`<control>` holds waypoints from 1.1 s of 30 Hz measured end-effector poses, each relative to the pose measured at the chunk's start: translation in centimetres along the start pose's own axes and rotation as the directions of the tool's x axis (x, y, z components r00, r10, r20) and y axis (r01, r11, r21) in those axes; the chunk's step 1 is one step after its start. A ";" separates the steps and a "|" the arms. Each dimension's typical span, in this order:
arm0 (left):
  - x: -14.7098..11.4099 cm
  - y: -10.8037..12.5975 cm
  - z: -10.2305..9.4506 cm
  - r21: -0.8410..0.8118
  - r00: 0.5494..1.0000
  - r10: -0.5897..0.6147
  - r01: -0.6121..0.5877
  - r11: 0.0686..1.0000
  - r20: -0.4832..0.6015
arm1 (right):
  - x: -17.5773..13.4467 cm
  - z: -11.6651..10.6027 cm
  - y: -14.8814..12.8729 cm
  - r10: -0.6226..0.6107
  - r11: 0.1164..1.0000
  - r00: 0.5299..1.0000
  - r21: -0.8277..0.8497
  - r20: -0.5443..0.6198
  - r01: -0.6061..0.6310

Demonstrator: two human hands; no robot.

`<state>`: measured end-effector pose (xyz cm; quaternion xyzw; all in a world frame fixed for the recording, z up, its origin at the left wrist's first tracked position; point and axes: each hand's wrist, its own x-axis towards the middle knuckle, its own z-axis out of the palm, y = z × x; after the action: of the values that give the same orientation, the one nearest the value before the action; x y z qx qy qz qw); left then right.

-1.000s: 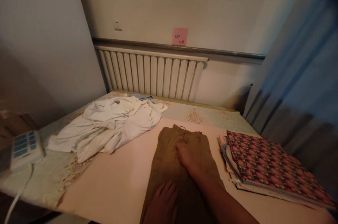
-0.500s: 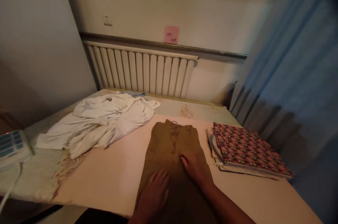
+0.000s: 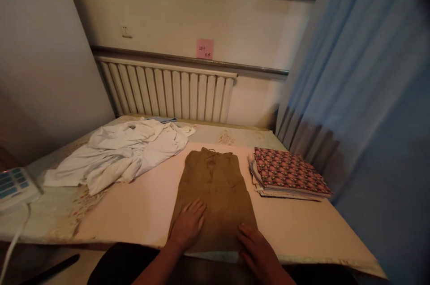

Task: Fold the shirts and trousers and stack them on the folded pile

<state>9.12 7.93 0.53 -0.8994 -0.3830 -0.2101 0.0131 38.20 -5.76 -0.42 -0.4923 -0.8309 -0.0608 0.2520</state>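
A brown folded garment [image 3: 215, 186], which looks like trousers with a drawstring at its far end, lies lengthwise in front of me, its near end at the table's front edge. My left hand [image 3: 188, 224] rests flat on its left side, fingers stretched forward and holding nothing. At the near right corner is my right hand [image 3: 257, 247]. Its fingers lie over the cloth's edge, with the thumb apart from them lower down. I see no grip on the cloth in either hand.
A rumpled white garment [image 3: 134, 150] lies on the left of the table. To the right sits a stack of folded cloth [image 3: 289, 170] with a red patterned piece on top. A white device with a cord [image 3: 18, 188] stands far left. Blue curtain [image 3: 336, 97] hangs at the right.
My right hand has moved back toward me, from the middle of the brown garment to its near right corner. My left hand stays on the left side. The camera view has shifted to the right.
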 end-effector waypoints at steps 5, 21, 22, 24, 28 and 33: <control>-0.4 0.3 0.4 -0.016 0.999 -0.044 0.043 0.999 -0.023 | -1.0 0.5 1.0 0.034 0.997 0.999 -0.064 -0.035 -0.036; -3.5 7.7 0.6 0.076 0.984 0.097 -0.109 0.991 0.152 | -2.2 3.2 1.1 0.073 0.995 0.977 -0.058 -0.202 -0.087; -3.7 7.4 0.7 0.088 0.983 0.116 -0.129 0.988 0.142 | -2.2 3.1 1.2 0.081 0.994 0.974 -0.049 -0.211 -0.093; -4.3 6.6 0.9 0.107 0.982 0.146 -0.158 0.982 0.116 | -2.2 3.0 1.4 0.095 0.994 0.972 -0.026 -0.214 -0.103; -5.5 4.6 0.8 0.107 0.984 0.165 -0.172 0.979 0.064 | -2.0 2.4 2.1 0.091 0.996 0.982 0.014 -0.165 -0.090; -7.2 1.4 -0.1 0.090 0.991 0.137 -0.137 0.986 0.015 | -1.8 1.9 3.2 0.076 0.996 0.990 0.047 -0.122 -0.071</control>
<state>5.64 1.99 -2.00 -0.9230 -0.3295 -0.1871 0.0667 40.97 -4.91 -3.39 -0.5124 -0.7963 -0.0642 0.3152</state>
